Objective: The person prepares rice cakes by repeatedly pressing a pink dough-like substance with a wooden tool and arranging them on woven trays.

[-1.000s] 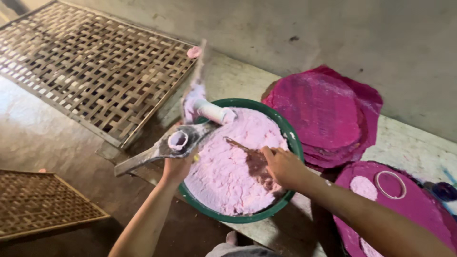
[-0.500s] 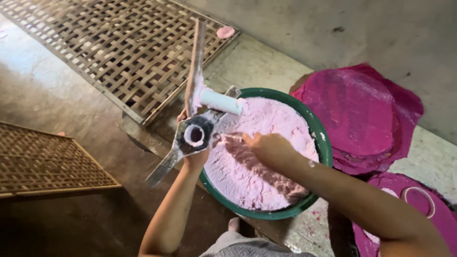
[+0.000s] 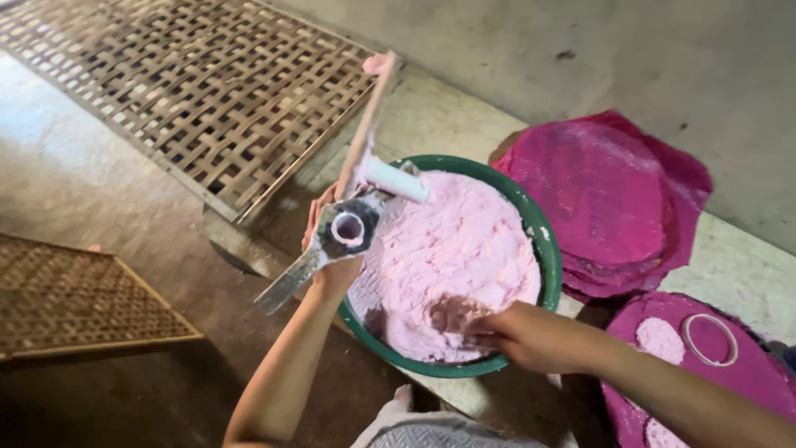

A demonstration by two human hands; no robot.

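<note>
A green basin holds a mound of pale pink dough. My left hand is shut on a metal hand press at the basin's left rim; the press has a long wooden lever that rises up and away, a white tube and a flat metal arm. My right hand reaches into the near side of the dough, with its fingers sunk in the pink mass. Whether they are closed on a lump is hidden.
A stack of round magenta cloths lies right of the basin. Another magenta cloth at the lower right bears a dough patch and a thin ring. Woven bamboo trays lie at the upper left and lower left.
My right hand has moved from the dough's middle to its near edge. The press has stayed at the basin's left rim in my left hand while the view shifted.
</note>
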